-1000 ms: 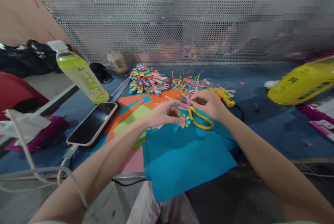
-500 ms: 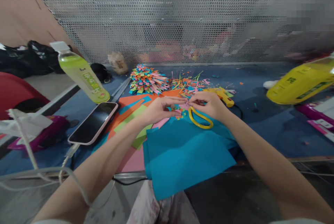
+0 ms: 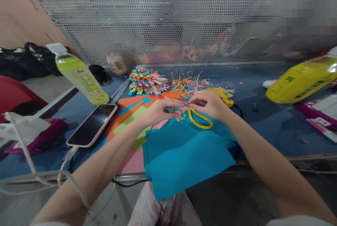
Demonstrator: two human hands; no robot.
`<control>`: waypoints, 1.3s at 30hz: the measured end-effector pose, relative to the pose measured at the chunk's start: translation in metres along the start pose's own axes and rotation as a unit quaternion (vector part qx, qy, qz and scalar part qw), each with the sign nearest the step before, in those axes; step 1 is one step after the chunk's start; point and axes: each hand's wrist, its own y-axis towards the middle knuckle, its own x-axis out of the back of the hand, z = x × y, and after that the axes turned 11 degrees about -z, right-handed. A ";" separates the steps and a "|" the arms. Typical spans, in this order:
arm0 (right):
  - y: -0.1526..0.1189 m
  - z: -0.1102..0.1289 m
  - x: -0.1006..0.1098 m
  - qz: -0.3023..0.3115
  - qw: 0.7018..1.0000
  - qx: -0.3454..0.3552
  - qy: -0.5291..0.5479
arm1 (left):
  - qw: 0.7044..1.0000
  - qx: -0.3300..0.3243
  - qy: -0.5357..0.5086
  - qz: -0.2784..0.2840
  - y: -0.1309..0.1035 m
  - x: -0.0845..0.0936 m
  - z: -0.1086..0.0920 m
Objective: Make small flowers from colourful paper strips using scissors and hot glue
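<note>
My left hand (image 3: 161, 111) reaches in over the paper with fingers stretched out and the thumb apart. Its fingertips meet those of my right hand (image 3: 209, 103), which is closed in a pinch. Whatever sits between the fingertips is too small to make out; pink paper shows just below them. Under my right hand lies a yellow loop handle (image 3: 201, 124), apparently of scissors, its other end hidden. Small coloured paper bits (image 3: 180, 114) lie beneath my hands. Blue paper sheets (image 3: 188, 159) hang over the table's front edge.
Behind my hands stand a cone of folded coloured paper (image 3: 147, 81) and a heap of paper scraps (image 3: 188, 83). A yellow glue gun (image 3: 225, 96) lies behind my right hand. A phone (image 3: 92, 126) with cable, a green bottle (image 3: 79, 75) and a yellow bottle (image 3: 300, 80) flank the work.
The whole view has shifted slightly. My hands stay together above the paper bits, and their fingertips have moved only a little.
</note>
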 end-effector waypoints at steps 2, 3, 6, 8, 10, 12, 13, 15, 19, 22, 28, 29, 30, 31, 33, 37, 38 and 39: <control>-0.001 0.000 -0.001 0.006 1.000 -0.008 0.002 | 1.000 0.006 -0.010 -0.001 0.000 0.000 0.002; -0.001 0.000 -0.002 0.006 1.000 -0.010 0.004 | 1.000 0.009 -0.014 -0.001 0.000 0.000 0.002; -0.002 0.000 -0.003 0.006 1.000 -0.014 0.013 | 1.000 0.021 -0.012 0.003 0.000 -0.001 0.002; -0.002 0.000 -0.004 0.010 1.000 -0.019 0.018 | 1.000 0.023 -0.002 0.006 0.000 -0.001 0.001; -0.002 -0.001 -0.005 0.011 0.999 -0.025 0.017 | 1.000 0.017 0.003 0.000 0.000 -0.002 0.001; -0.003 -0.001 -0.005 -0.003 0.999 -0.032 0.012 | 1.000 0.003 0.000 -0.022 0.000 -0.003 0.001; -0.002 -0.002 -0.005 -0.017 0.999 -0.038 0.006 | 0.999 -0.005 -0.001 -0.038 0.000 -0.004 0.001; -0.002 -0.002 -0.004 -0.057 0.997 -0.055 -0.005 | 0.997 -0.023 -0.002 -0.078 0.001 -0.005 0.004; -0.001 -0.001 -0.003 -0.147 0.983 -0.100 0.035 | 0.989 -0.034 -0.006 -0.142 0.004 -0.005 0.010; -0.001 0.000 -0.004 -0.163 0.975 -0.124 0.091 | 0.986 0.014 -0.035 -0.161 0.005 -0.006 0.011; -0.001 0.001 -0.006 -0.155 0.967 -0.163 0.118 | 0.967 0.093 -0.144 -0.188 0.005 -0.005 0.005; -0.001 0.000 -0.006 -0.163 0.965 -0.162 0.125 | 0.962 0.101 -0.169 -0.188 0.005 -0.005 0.004; -0.001 0.000 -0.005 -0.173 0.963 -0.158 0.134 | 0.956 0.108 -0.197 -0.188 0.004 -0.006 0.004; -0.001 0.000 -0.005 -0.183 0.960 -0.153 0.144 | 0.950 0.115 -0.223 -0.186 0.003 -0.006 0.003; 0.000 0.001 -0.003 -0.196 0.956 -0.145 0.164 | 0.939 0.125 -0.261 -0.183 0.002 -0.007 0.001; 0.000 0.006 -0.001 -0.200 0.948 -0.164 0.188 | 0.925 0.143 -0.300 -0.185 0.001 -0.011 -0.005; 0.000 0.008 -0.001 -0.198 0.945 -0.172 0.193 | 0.922 0.148 -0.306 -0.188 0.001 -0.012 -0.006; 0.001 0.010 0.000 -0.197 0.944 -0.178 0.196 | 0.918 0.155 -0.311 -0.190 0.001 -0.013 -0.007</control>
